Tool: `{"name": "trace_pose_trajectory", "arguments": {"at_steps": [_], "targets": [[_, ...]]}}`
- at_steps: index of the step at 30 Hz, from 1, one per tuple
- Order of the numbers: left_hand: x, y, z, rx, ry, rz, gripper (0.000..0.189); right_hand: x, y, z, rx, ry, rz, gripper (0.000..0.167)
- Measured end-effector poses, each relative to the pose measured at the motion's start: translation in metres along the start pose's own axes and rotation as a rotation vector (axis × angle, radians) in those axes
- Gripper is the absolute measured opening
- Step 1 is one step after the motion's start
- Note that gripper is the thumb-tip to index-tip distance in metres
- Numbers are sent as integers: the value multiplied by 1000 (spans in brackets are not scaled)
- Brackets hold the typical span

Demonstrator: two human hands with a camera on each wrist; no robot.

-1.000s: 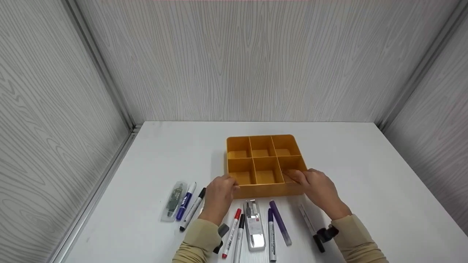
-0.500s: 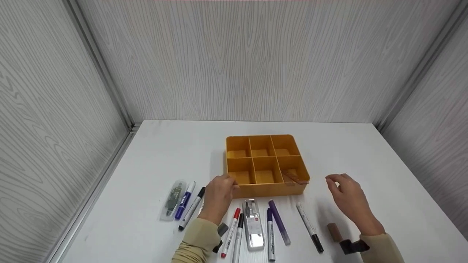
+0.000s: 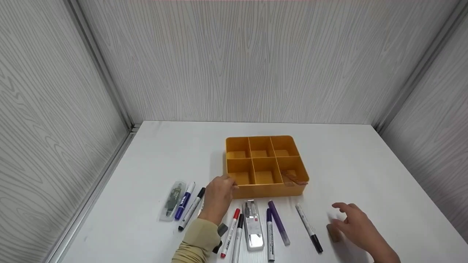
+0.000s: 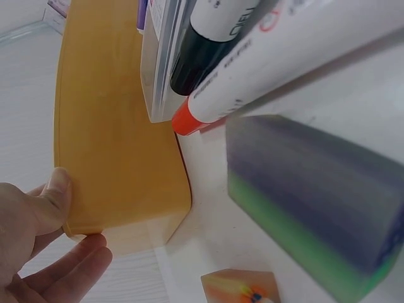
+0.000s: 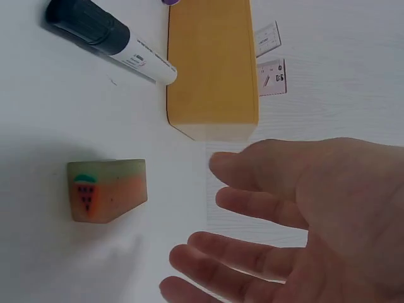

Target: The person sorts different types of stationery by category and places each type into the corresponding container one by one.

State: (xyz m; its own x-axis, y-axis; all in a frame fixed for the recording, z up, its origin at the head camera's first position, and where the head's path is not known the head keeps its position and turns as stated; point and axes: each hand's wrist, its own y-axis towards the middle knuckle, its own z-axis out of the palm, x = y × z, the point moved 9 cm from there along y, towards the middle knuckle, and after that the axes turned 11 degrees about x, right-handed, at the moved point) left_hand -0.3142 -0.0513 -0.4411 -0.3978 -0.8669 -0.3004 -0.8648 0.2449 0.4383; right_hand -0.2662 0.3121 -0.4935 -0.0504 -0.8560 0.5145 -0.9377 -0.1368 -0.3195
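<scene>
A yellow-orange organizer box [image 3: 268, 190] with six compartments stands mid-table. My left hand [image 3: 218, 197] grips its front left corner; in the left wrist view the thumb [image 4: 58, 189] lies on its wall and the fingers are at the rim. A clear reddish ruler-like piece [image 3: 294, 179] leans in the front right compartment; marked tips of clear pieces [image 5: 272, 77] show past the rim in the right wrist view. To the right, my right hand [image 3: 356, 226] is held above the table, fingers spread, holding nothing. Beside it lies a small eraser-like block [image 5: 107, 192] with a red fruit picture.
In front of the box lie several markers [image 3: 278, 223] and a clear compass case [image 3: 253, 226]. More markers [image 3: 184, 201] and a clear case with a dark green item [image 3: 173, 201] lie left. The left wrist view shows a blue-green block [image 4: 309, 196] and a small orange block [image 4: 241, 287].
My right hand has let go of the ruler-like piece in the front right compartment, moved right, then come down toward the small block, fingers spreading. The left hand has stayed on the box.
</scene>
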Motion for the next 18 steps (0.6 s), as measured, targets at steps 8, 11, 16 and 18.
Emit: {"name": "trace_pose_trajectory", "arguments": {"at_steps": [8, 11, 16, 18], "targets": [[0, -1, -1, -2, -9, -2, 9, -10, -1, 25, 106, -2, 49, 51], [-1, -1, -1, -11, -8, 4, 9, -9, 0, 30, 120, -9, 57, 54], [0, -1, -2, -29, 7, 12, 10, -7, 3, 37, 146, 2, 74, 52], [0, -1, -1, -27, 4, 10, 9, -6, 4, 38, 152, 3, 71, 49]]}}
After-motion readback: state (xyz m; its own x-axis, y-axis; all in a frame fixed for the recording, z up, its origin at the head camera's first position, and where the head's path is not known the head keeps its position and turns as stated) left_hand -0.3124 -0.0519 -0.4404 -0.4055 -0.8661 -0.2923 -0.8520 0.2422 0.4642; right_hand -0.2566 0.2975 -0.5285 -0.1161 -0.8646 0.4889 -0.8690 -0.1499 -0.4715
